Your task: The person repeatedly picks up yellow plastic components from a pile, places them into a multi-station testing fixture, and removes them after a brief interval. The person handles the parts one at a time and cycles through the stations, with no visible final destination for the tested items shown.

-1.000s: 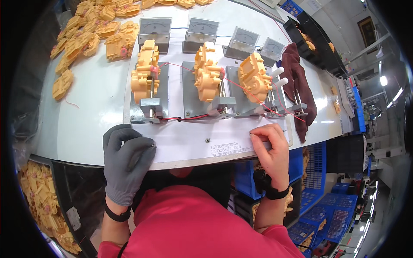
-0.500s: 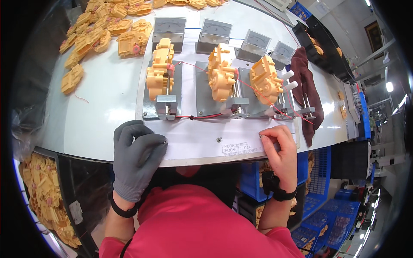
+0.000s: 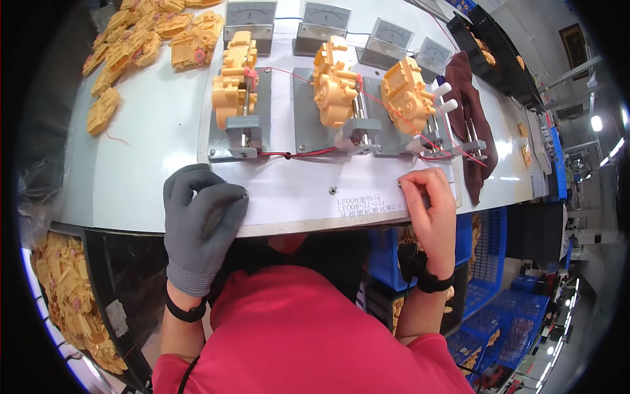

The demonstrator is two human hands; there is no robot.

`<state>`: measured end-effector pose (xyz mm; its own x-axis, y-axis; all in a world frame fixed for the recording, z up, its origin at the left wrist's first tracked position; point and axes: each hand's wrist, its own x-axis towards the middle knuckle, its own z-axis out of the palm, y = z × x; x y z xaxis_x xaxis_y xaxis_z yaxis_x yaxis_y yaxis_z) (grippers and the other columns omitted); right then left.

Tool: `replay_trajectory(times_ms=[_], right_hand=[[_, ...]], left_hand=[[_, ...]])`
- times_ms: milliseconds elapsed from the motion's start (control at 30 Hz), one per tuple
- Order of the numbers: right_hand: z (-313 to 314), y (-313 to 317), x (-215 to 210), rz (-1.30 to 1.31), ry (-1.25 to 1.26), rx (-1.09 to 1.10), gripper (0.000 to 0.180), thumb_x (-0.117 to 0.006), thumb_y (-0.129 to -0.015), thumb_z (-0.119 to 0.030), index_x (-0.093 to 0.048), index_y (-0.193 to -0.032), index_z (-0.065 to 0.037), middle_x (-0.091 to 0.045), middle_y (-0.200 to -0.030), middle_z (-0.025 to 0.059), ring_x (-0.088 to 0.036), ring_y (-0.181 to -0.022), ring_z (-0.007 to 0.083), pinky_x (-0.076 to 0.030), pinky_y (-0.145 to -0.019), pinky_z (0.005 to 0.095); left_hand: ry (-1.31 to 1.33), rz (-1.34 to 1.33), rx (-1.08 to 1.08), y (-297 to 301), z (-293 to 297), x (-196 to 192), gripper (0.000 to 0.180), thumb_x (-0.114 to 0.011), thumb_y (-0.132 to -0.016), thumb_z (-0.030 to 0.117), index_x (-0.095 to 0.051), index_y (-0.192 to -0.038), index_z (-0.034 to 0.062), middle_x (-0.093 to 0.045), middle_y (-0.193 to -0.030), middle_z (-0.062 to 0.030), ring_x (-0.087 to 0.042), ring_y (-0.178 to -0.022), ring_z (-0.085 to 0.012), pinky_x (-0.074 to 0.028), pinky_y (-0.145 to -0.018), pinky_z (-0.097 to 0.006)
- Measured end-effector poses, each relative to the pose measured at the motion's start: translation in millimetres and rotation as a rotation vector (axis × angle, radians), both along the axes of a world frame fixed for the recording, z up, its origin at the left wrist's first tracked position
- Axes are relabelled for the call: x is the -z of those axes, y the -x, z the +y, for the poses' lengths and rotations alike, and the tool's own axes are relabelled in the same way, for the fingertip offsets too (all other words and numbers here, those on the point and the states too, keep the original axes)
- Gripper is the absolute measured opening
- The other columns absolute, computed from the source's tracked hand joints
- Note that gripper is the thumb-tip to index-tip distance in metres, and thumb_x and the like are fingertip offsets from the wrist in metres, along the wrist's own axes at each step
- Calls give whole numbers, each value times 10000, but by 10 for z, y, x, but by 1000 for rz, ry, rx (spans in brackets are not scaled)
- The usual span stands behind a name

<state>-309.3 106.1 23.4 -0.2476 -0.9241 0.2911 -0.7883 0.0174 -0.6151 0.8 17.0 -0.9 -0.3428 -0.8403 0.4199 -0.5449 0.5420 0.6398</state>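
My left hand [image 3: 207, 213], in a grey knit glove, rests at the front left of the white paper-covered board [image 3: 295, 220]. Its thumb and fingers are pinched together, with a tiny dark speck at the tips. My bare right hand [image 3: 430, 203] lies at the front right, also pinched; another small speck shows at its fingertips. I cannot make out what either holds. Beyond the hands, yellow plastic gearbox housings stand in metal fixtures: one at left [image 3: 236, 85], one in the middle [image 3: 333, 85], one at right [image 3: 408, 95]. A small screw [image 3: 333, 190] sits between my hands.
Behind the fixtures stands a row of analog meters [image 3: 323, 20]. Thin red wires [image 3: 308, 155] run between the fixtures. A brown cloth [image 3: 469, 111] lies at right. Loose yellow housings [image 3: 134, 49] are heaped far left; more fill a bin [image 3: 75, 299] below. Blue crates [image 3: 499, 335] stand lower right.
The whole bench sits higher in the picture, as the view has shifted. Both hands keep their pinched pose and nearly the same places on the board.
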Motion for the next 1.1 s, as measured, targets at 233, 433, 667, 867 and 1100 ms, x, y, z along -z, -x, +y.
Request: replay_trajectory(times_ms=[233, 433, 667, 867, 1100], right_hand=[[9, 4, 18, -3, -7, 9, 79, -650, -919, -46, -644, -969, 16, -593, -904, 103, -593, -804, 227, -484, -737, 317], [44, -159, -3, 89, 182, 79, 136, -684, -893, -51, -667, -1025, -25, -608, -952, 92, -591, -859, 228, -475, -778, 336], [-197, -659, 45, 137, 47, -201, 162, -742, -851, -98, -690, -1004, -85, -619, -939, 59, -573, -874, 240, -412, -826, 365], [-271, -659, 130, 158, 128, -220, 126, -756, -828, -76, -702, -939, -100, -609, -861, 27, -557, -820, 218, -387, -760, 344], [-271, -632, 176, 196, 182, -247, 188, -790, -776, -31, -703, -927, -100, -601, -827, 23, -546, -770, 215, -385, -699, 334]], left_hand=[[4, 3, 6, -5, 4, 6, 174, -758, -777, 56, -707, -938, 96, -582, -973, -76, -527, -1054, -291, -439, -921, -408], [3, 17, 17, -17, 2, -5, 162, -749, -791, 73, -707, -946, 93, -582, -980, -83, -524, -1071, -296, -429, -935, -409], [-6, 11, 12, -35, -7, 0, 160, -759, -793, 105, -716, -948, 107, -589, -979, -75, -528, -1071, -289, -439, -926, -401], [-4, 23, -15, -23, -19, 20, 168, -775, -789, 143, -725, -949, 139, -599, -962, -63, -542, -1047, -288, -464, -900, -405], [-5, 21, -1, -47, -32, 19, 162, -776, -785, 167, -723, -938, 159, -612, -963, -57, -553, -1033, -294, -466, -899, -407]])
